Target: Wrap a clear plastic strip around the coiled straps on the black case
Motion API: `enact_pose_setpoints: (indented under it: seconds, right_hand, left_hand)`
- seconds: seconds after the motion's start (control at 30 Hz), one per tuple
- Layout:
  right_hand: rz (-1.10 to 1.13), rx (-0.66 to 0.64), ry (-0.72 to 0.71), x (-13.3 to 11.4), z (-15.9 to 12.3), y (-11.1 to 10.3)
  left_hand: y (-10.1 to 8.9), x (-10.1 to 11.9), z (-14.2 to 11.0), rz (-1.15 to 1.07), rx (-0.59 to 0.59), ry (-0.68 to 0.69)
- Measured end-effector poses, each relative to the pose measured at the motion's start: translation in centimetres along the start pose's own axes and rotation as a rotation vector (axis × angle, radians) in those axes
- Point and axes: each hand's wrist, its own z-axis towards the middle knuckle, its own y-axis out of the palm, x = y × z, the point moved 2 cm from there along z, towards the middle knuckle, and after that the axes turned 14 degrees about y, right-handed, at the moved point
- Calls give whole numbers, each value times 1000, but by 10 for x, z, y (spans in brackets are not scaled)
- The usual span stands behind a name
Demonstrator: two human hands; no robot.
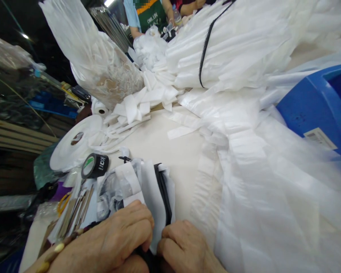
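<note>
My left hand (113, 239) and my right hand (184, 246) are at the bottom of the view, fingers curled and pinching a folded white fabric piece with a black strip (156, 189). The two hands touch each other around its near end. The piece lies on the white table (165, 148) just beyond my knuckles. A beaded bracelet (55, 250) circles my left wrist.
A black tape roll (94, 165), a big white tape reel (74, 146) and yellow scissors (63, 203) lie left. Heaps of white fabric (244, 159) cover the right and back. A blue bin (318, 106) stands right. Another person in a green apron (152, 15) works at the far end.
</note>
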Motion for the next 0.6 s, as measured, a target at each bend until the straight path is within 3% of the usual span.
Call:
enact_pose_setpoints:
  seconds: [0.1,0.23,0.33,0.43,0.5,0.6]
  right_hand:
    - [-88,113,-28,-5,3,4]
    - [-29,184,-20,-7,0,12]
    - [25,145,-20,-4,-2,15]
    - [126,41,13,3,-2,14]
    - [178,-35,62,6,0,13]
    - [198,-59,107,10,3,12]
  left_hand:
    - [-2,1,-3,11,33,6]
    - [-11,3,-10,-35,-80,24]
    - [-13,5,-13,60,-123,89]
    - [-8,12,-9,260,-41,180]
    - [-1,17,-4,377,0,252]
    - [17,23,2,439,-50,346]
